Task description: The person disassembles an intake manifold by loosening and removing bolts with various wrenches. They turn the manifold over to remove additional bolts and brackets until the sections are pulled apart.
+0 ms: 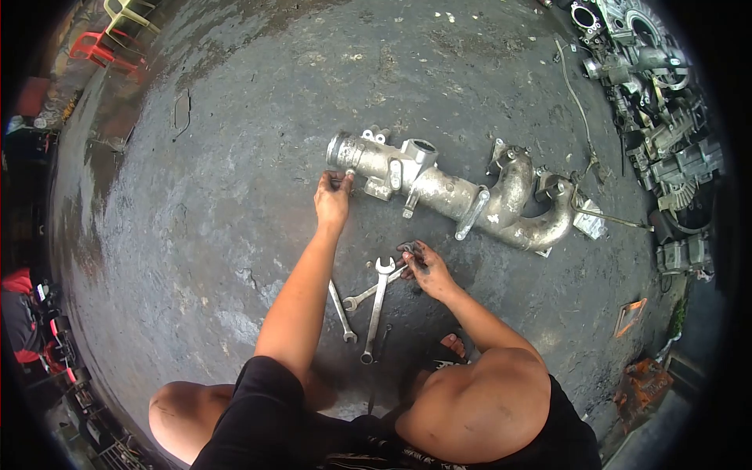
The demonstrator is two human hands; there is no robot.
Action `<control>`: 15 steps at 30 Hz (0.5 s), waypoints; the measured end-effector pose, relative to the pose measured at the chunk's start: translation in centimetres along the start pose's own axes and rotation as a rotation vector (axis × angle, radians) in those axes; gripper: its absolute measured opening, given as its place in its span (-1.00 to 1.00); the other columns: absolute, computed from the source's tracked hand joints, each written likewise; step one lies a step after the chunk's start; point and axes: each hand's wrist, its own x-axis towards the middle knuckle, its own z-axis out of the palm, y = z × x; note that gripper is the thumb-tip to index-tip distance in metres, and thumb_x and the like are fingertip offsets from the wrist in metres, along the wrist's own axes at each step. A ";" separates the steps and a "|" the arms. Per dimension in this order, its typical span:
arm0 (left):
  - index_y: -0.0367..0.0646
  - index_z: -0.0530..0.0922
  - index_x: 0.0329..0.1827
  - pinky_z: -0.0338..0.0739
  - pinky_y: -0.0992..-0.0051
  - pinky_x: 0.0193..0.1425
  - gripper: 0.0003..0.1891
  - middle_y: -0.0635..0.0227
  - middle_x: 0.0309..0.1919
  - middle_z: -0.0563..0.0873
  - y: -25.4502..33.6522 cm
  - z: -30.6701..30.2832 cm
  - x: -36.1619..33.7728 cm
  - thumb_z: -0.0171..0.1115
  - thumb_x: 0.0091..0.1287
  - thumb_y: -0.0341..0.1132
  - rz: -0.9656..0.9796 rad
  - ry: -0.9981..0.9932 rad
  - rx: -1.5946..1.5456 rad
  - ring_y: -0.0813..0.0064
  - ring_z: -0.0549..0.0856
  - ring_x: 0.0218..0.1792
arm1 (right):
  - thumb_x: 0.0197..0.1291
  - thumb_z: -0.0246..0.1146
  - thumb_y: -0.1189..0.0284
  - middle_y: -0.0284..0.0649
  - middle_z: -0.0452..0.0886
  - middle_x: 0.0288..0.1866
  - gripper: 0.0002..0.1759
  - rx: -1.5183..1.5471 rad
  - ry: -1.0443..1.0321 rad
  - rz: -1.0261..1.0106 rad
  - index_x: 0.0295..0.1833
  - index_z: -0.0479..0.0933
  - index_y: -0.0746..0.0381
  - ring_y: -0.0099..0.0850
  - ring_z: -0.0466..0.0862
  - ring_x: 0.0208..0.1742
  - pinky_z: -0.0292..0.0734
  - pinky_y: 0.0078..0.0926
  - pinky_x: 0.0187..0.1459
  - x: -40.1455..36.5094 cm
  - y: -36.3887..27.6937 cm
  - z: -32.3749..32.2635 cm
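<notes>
A silvery cast-metal engine pipe (446,192), which looks like an intake manifold, lies on the floor with two curved branches at its right end. Near its left mouth, my left hand (332,202) pinches a small pale fitting (350,174) at the pipe's lower edge. Below the pipe's middle, my right hand (428,271) is closed around a small dark metal piece (409,247), too small to name. Beside that hand lies a slanted wrench (366,295), one end partly hidden by my fingers. A longer combination wrench (377,313) crosses it, and another wrench (339,309) rests further left.
Many metal engine castings (677,149) are piled along the right edge. A thin cable (576,94) runs on the floor nearby. At upper left stand a red plastic chair (94,48) and a pale chair (129,16). An orange scrap (630,316) lies at right.
</notes>
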 end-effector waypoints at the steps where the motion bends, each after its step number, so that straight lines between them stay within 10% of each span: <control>1: -0.21 0.55 -0.17 0.47 0.53 -0.25 -0.75 0.37 -0.40 0.68 -0.7 0.4 0.7 0.32 0.34 -0.20 -0.112 -0.069 -0.140 0.58 0.61 -0.40 | 0.45 0.09 0.31 -0.23 0.64 -0.22 -0.69 -0.036 -0.011 0.038 0.13 0.47 0.29 -0.54 0.61 -0.41 0.62 -0.54 -0.33 -0.2 0.0 -0.1; 6: -0.17 0.56 -0.19 0.45 0.55 -0.27 -0.76 0.40 -0.40 0.69 -2.4 -1.2 0.6 0.31 0.34 -0.18 -0.140 -0.173 -0.423 0.60 0.60 -0.40 | 0.44 0.09 0.32 -0.26 0.64 -0.22 -0.70 0.012 -0.002 0.163 0.12 0.47 0.29 -0.54 0.62 -0.40 0.60 -0.56 -0.36 -1.0 -0.3 -0.6; 10: -0.17 0.59 -0.11 0.52 0.42 -0.18 -0.79 0.32 -0.34 0.71 -3.5 -3.9 -1.8 0.26 0.35 -0.22 -0.085 -0.309 0.241 0.44 0.69 -0.28 | 0.41 0.12 0.34 -0.20 0.66 -0.20 -0.71 -0.109 0.004 0.184 0.10 0.49 0.30 -0.41 0.66 -0.33 0.61 -0.46 -0.25 -1.0 0.4 -0.8; 12: -0.14 0.59 -0.02 0.55 0.27 -0.05 -0.76 0.18 -0.20 0.71 -5.2 -6.0 -4.2 0.25 0.30 -0.26 0.374 -0.280 0.703 0.22 0.70 -0.13 | 0.39 0.13 0.36 -0.15 0.67 -0.18 -0.71 -0.223 0.002 0.086 0.09 0.50 0.31 -0.31 0.68 -0.26 0.59 -0.39 -0.16 -0.7 2.3 -0.5; 15: -0.15 0.52 0.02 0.52 0.16 0.07 -0.69 0.07 -0.08 0.65 -5.0 -7.7 -9.9 0.25 0.25 -0.27 0.023 -0.221 0.756 0.05 0.63 0.01 | 0.36 0.15 0.38 -0.07 0.67 -0.15 -0.73 -0.308 -0.012 -0.006 0.06 0.53 0.30 -0.15 0.68 -0.13 0.54 -0.30 -0.01 0.3 3.4 0.3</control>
